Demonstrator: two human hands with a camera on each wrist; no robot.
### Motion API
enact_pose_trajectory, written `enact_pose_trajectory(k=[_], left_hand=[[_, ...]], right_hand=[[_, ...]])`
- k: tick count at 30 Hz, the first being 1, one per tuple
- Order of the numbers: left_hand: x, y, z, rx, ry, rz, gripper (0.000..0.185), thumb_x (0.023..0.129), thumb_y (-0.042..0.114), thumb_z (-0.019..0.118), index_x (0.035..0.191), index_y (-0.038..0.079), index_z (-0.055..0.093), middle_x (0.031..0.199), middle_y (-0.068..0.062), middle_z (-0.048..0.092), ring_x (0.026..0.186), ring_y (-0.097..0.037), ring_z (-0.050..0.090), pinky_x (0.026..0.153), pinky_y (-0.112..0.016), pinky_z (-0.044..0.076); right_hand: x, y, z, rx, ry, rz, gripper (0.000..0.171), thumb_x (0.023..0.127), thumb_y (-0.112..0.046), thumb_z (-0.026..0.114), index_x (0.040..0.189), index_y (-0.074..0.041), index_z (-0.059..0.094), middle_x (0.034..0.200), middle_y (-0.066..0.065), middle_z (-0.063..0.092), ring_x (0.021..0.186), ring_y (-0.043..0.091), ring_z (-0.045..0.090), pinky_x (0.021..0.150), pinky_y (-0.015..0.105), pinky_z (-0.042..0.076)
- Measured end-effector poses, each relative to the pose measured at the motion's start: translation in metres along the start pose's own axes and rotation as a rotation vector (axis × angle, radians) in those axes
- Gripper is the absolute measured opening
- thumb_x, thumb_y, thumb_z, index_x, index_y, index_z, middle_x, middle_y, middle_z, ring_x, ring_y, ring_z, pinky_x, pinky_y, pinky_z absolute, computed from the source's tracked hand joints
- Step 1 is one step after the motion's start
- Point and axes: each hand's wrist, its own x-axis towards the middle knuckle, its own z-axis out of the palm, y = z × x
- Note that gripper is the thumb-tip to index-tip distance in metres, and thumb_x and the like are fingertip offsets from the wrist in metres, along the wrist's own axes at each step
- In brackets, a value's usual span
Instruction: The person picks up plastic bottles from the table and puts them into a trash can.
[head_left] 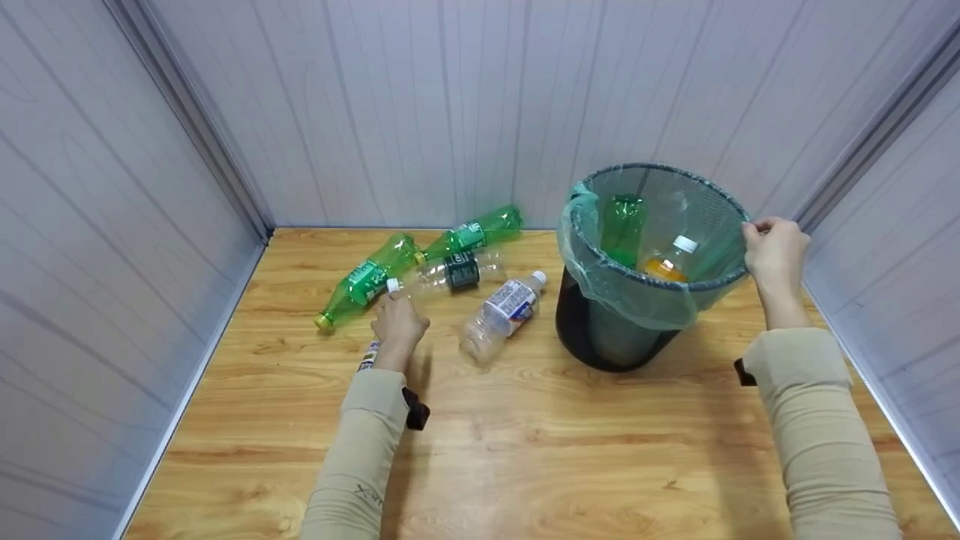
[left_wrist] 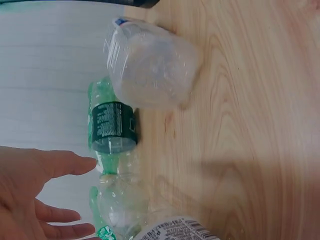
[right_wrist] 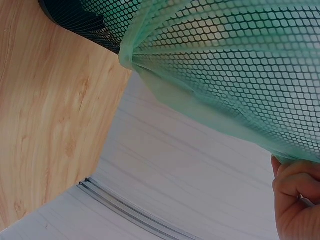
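Note:
My left hand (head_left: 397,326) reaches low over the bottles, its fingers spread apart in the left wrist view. Partly hidden below it lies a clear bottle with a printed label (left_wrist: 175,231). Just past the fingertips is a clear bottle with a dark green label (head_left: 461,271) and white cap. Two green bottles with yellow caps lie behind, one to the left (head_left: 367,279), one farther back (head_left: 476,232). Another clear bottle (head_left: 499,319) lies right of the hand. My right hand (head_left: 778,251) pinches the rim of a black mesh trash bin (head_left: 574,322).
A thin green liner (head_left: 637,304) folds over the bin's rim. Inside the bin are a green bottle (head_left: 622,229) and a white-capped bottle with orange liquid (head_left: 667,268). Pale panel walls (head_left: 390,112) border the wooden surface (head_left: 525,450) at the back and sides.

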Motion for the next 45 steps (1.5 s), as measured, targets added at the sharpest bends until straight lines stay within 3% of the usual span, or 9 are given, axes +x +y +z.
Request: enact_pose_trajectory(k=[13, 17, 21, 26, 34, 45], left_hand=[[0.015, -0.017, 0.012, 0.029, -0.065, -0.122, 0.081, 0.067, 0.029, 0.075, 0.124, -0.011, 0.032, 0.118, -0.028, 0.038, 0.108, -0.040, 0.038, 0.082, -0.052, 0.037], [0.015, -0.022, 0.012, 0.038, -0.089, -0.137, 0.084, 0.066, 0.031, 0.076, 0.123, -0.013, 0.033, 0.118, -0.029, 0.038, 0.105, -0.040, 0.040, 0.082, -0.051, 0.038], [0.013, -0.025, 0.012, 0.044, -0.114, -0.124, 0.080, 0.067, 0.031, 0.076, 0.124, -0.010, 0.036, 0.118, -0.029, 0.038, 0.105, -0.041, 0.041, 0.080, -0.052, 0.039], [0.011, -0.027, 0.014, 0.035, -0.141, -0.126, 0.072, 0.069, 0.028, 0.074, 0.122, -0.007, 0.040, 0.116, -0.027, 0.040, 0.103, -0.040, 0.041, 0.080, -0.052, 0.038], [0.014, -0.029, 0.016, 0.054, -0.174, -0.149, 0.061, 0.074, 0.027, 0.070, 0.117, -0.007, 0.046, 0.114, -0.025, 0.046, 0.102, -0.039, 0.045, 0.079, -0.052, 0.039], [0.016, -0.032, 0.014, 0.045, -0.188, -0.121, 0.052, 0.075, 0.027, 0.068, 0.115, -0.001, 0.050, 0.112, -0.020, 0.052, 0.098, -0.035, 0.052, 0.076, -0.048, 0.043]], right_hand=[[0.002, 0.000, 0.001, 0.005, 0.019, -0.009, 0.039, 0.092, -0.023, 0.041, 0.106, 0.009, 0.057, 0.098, 0.025, 0.057, 0.082, 0.033, 0.053, 0.070, 0.041, 0.043], [0.001, 0.000, 0.000, -0.001, 0.028, -0.023, 0.038, 0.092, -0.022, 0.042, 0.104, 0.010, 0.058, 0.093, 0.024, 0.059, 0.065, 0.021, 0.053, 0.059, 0.031, 0.043], [0.001, 0.000, -0.001, -0.014, 0.020, -0.035, 0.040, 0.093, -0.023, 0.040, 0.105, 0.011, 0.057, 0.093, 0.025, 0.059, 0.058, 0.014, 0.050, 0.055, 0.028, 0.042], [0.001, 0.000, 0.000, -0.020, 0.014, -0.023, 0.040, 0.093, -0.024, 0.040, 0.105, 0.009, 0.057, 0.096, 0.024, 0.058, 0.077, 0.029, 0.053, 0.067, 0.037, 0.043], [0.000, -0.001, 0.000, -0.011, 0.035, -0.034, 0.038, 0.092, -0.023, 0.042, 0.103, 0.010, 0.058, 0.097, 0.026, 0.058, 0.083, 0.033, 0.053, 0.072, 0.040, 0.043], [0.001, 0.000, 0.000, -0.005, 0.030, -0.031, 0.037, 0.092, -0.022, 0.043, 0.103, 0.010, 0.058, 0.095, 0.024, 0.059, 0.079, 0.030, 0.054, 0.067, 0.036, 0.043]])
